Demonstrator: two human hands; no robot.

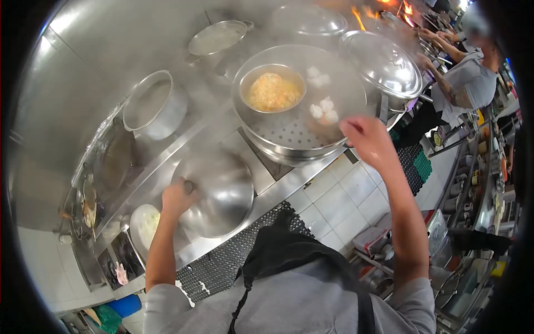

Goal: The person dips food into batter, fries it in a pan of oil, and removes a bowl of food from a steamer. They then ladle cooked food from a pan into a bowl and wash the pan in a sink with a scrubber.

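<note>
A large round steamer (289, 133) with a perforated bottom stands on the stove, steam rising from it. Inside are a metal bowl (273, 93) of yellow-orange food and two small groups of white pieces (324, 111). My left hand (178, 199) is closed round the knob of a big domed metal lid (219, 200), which is low over the counter to the left of the steamer. My right hand (364, 137) is above the steamer's right edge, its fingers curled; whether anything is between them cannot be made out.
Pots (157, 106) stand behind on the left and at the back. Another lidded pot (386, 64) is beyond the steamer, with flames further off. A co-worker (467, 83) stands at the far right. A white dish (146, 225) lies near my left forearm.
</note>
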